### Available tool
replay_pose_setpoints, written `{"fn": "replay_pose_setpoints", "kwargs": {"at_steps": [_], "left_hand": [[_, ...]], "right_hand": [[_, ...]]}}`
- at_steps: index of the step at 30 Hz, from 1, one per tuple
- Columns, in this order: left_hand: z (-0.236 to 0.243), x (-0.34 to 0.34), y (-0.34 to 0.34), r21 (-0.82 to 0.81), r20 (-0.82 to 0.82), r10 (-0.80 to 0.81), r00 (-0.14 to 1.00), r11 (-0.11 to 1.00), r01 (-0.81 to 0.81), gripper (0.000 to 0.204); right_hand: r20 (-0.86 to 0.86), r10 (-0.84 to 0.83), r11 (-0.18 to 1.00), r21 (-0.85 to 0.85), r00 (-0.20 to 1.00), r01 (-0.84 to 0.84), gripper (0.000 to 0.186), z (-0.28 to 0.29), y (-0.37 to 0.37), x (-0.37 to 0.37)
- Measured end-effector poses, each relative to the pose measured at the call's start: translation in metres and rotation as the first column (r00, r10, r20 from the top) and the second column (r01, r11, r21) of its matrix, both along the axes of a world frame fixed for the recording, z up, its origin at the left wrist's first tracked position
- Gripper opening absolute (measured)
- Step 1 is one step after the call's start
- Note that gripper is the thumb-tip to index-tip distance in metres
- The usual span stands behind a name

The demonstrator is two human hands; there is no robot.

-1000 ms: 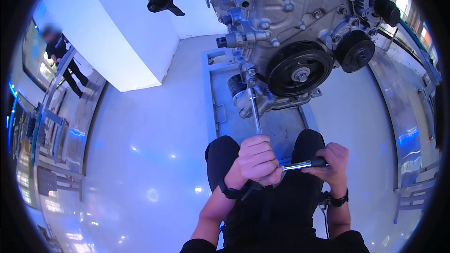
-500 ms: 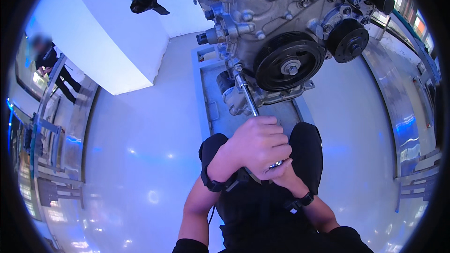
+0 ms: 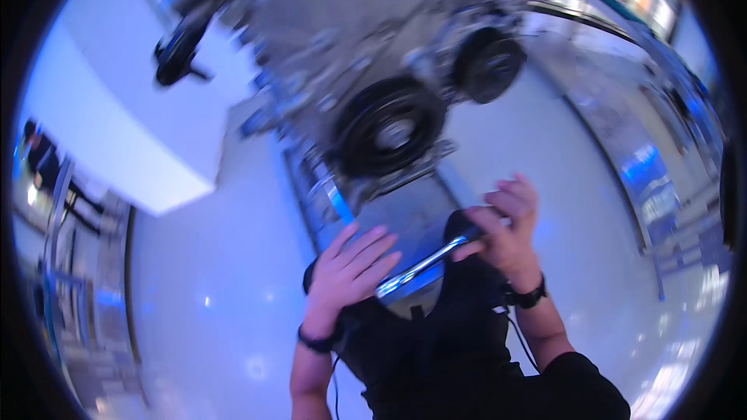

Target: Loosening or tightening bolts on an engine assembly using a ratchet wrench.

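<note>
My right hand (image 3: 510, 233) is closed round the dark grip end of a long chrome wrench (image 3: 424, 267), which lies slantwise above my lap. Its other end reaches down toward my left hand (image 3: 350, 276), whose fingers are spread; I cannot tell whether it touches the wrench. Just beyond the left fingertips, a shiny bar (image 3: 338, 204) sticks out from the lower left of the engine (image 3: 342, 39), blurred by motion. On the engine's front are a large black pulley (image 3: 362, 144) and a smaller black pulley (image 3: 489, 66).
A black clamp-like object (image 3: 180, 54) hangs at the upper left, before a white pillar (image 3: 167, 179). Far left stands another person (image 3: 45, 159) by a metal rail. Under the engine is a grey stand base (image 3: 408, 210). A metal-edged bench (image 3: 622, 163) runs along the right.
My hands, clasped together below the bar before, have parted. The right has moved right and up with the wrench; the left has gone left and opened. The view has swung, shifting the engine left.
</note>
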State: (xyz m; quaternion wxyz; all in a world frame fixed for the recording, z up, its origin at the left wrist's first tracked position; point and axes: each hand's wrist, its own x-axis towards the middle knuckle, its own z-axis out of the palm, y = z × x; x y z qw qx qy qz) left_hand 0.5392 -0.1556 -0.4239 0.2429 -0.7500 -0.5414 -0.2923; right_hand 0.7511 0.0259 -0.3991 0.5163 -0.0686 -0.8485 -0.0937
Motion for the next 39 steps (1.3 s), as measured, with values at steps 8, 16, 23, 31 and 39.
{"fn": "replay_pose_setpoints", "kwargs": {"at_steps": [8,16,23,31,39], "left_hand": [[0.012,-0.014,-0.032,0.034,0.041,0.136,0.99,0.99,-0.138,0.02],[-0.014,-0.052,-0.039,0.163,-0.053,-0.123,0.991,0.978,0.13,0.047],[0.058,-0.005,0.003,-0.214,-0.186,-0.158,0.97,0.97,0.117,0.014],[0.049,-0.014,0.02,0.197,-0.214,-0.205,0.955,0.948,0.248,0.019],[0.045,-0.022,0.015,0.321,-0.065,-0.325,0.944,0.888,0.328,0.025]], "right_hand": [[0.099,0.109,0.984,-0.152,0.989,-0.094,0.051,0.02,-0.018,-0.003],[0.321,0.665,0.667,-0.661,0.675,-0.343,0.035,-0.053,-0.057,-0.022],[0.359,0.278,0.958,-0.03,0.891,-0.287,0.03,-0.002,-0.002,0.007],[0.561,0.117,0.977,-0.212,0.82,0.005,0.024,0.067,-0.025,0.019],[0.815,0.332,0.942,-0.312,0.476,-0.122,0.021,0.051,-0.064,-0.016]]}}
